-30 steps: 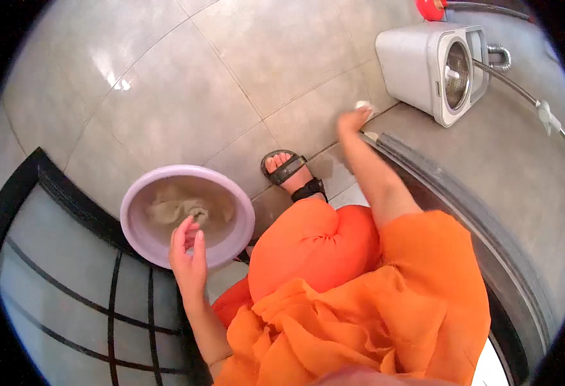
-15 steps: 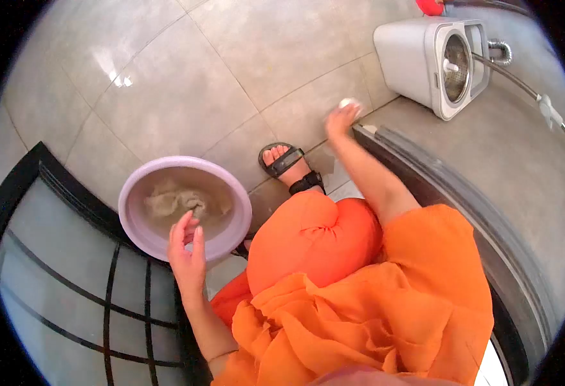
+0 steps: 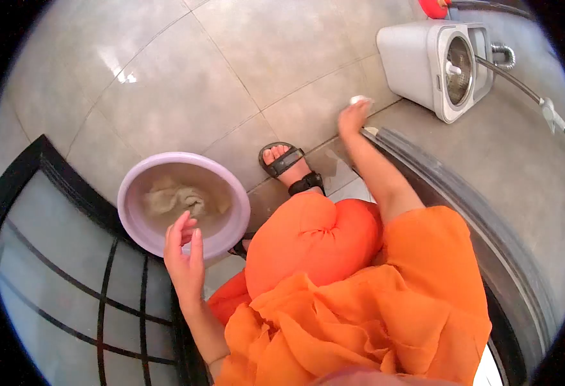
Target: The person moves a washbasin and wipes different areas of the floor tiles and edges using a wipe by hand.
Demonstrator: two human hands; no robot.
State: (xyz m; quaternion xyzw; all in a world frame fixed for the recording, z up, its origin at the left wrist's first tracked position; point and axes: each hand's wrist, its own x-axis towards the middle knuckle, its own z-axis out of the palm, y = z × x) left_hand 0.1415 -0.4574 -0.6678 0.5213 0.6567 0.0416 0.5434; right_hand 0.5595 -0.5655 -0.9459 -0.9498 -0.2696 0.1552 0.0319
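Observation:
My left hand (image 3: 186,252) hovers at the near rim of a lilac plastic basin (image 3: 133,175), its thumb and fingers apart and nothing between them. Murky water fills part of the basin, and a wet, pale cloth (image 3: 178,196) lies soaking in it. Out to the right, my right hand (image 3: 353,118) is closed around a small white object (image 3: 361,100). Only the object's top shows past the fingers, so its kind cannot be made out. That hand is above the floor, close to the end of a grey door track (image 3: 398,145).
A white mop bucket (image 3: 411,67) with a perforated metal spinner lies on its side at upper right, a metal pole (image 3: 510,77) beside it. At left stands a black-framed glass door (image 3: 51,251). My sandalled foot (image 3: 283,161) rests on the tiled floor (image 3: 166,83).
My right hand has shifted slightly to the right, still holding the white object. My left hand stays almost where it was, beside the basin.

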